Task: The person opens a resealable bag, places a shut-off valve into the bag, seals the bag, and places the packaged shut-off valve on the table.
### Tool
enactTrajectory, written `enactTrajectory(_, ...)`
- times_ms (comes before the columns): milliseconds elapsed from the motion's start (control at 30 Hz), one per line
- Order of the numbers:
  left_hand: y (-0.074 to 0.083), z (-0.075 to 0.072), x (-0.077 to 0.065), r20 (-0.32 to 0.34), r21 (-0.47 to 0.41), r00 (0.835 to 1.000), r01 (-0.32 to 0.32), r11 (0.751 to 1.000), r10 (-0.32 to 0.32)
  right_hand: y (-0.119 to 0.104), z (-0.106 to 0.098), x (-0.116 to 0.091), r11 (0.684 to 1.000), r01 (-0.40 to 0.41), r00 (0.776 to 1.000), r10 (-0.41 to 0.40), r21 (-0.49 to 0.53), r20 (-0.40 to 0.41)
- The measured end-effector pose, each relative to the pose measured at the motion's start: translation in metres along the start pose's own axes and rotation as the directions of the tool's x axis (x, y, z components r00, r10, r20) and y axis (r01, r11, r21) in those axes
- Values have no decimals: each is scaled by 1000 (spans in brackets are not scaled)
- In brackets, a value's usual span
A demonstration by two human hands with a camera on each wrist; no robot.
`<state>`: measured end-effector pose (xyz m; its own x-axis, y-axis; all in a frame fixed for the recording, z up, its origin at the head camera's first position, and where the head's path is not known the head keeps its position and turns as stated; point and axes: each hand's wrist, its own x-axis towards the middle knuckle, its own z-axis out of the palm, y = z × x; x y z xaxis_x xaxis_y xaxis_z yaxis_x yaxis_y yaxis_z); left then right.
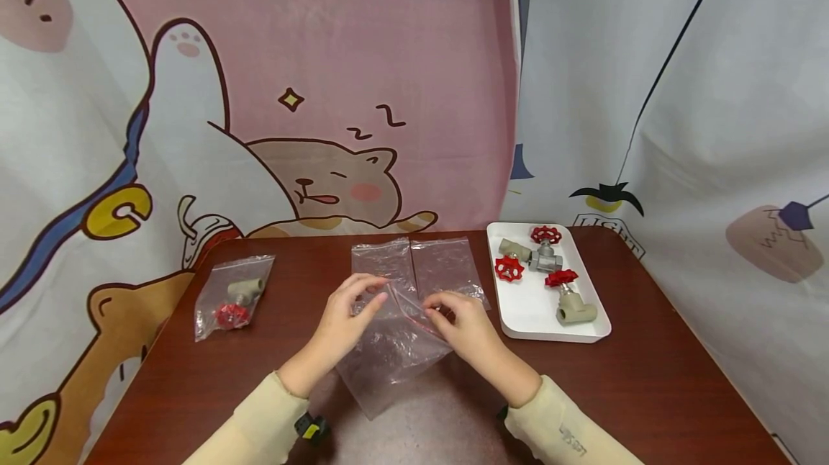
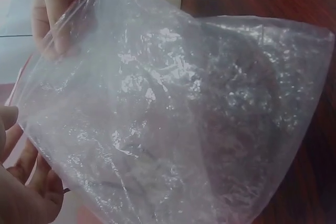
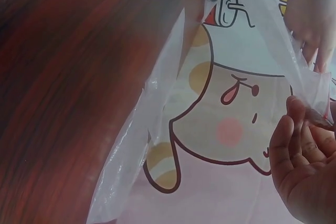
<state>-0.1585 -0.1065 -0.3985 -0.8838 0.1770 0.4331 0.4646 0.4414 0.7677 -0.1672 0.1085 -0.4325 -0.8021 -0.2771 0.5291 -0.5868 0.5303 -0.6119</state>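
Observation:
A clear zip bag [image 1: 404, 350] with a red line along its mouth is stretched between both hands above the table. My left hand [image 1: 343, 317] pinches one side of the mouth between thumb and fingers. At the other side, my right hand [image 1: 469, 324] grips the edge with thumb and curled fingers. In the left wrist view the crinkled bag [image 2: 152, 98] spreads wide, and I see nothing inside it. The right wrist view shows the right hand [image 3: 304, 156] holding the bag's edge, with the left hand [image 3: 314, 17] beyond.
Two flat clear bags [image 1: 447, 263] lie behind the hands. To the right, a white tray [image 1: 527, 321] bears several valves with red handwheels [image 1: 560, 278]. On the left lies a bag [image 1: 216, 285] containing a valve [image 1: 245, 289]. A patterned curtain [image 1: 414, 55] hangs behind the table [image 1: 648, 378].

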Motion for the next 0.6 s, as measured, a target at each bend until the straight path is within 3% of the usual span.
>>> enactTrajectory(100,12,-3,1,-2,-18,1000,-8,1000,8,-2,0,0,1000,-6,1000,6,12,6)
enactTrajectory(333,15,-3,2,-24,-46,1000,-5,999,4,-5,-1,2,999,-6,1000,6,-33,7)
enactTrajectory(467,2,2,5,-51,-51,998,-45,998,42,-9,-6,5,991,100,992,-105,-87,-64)
enactTrajectory(600,-10,6,8,-72,-47,991,-113,993,109,-13,-8,9,962,262,960,-267,-75,-82)
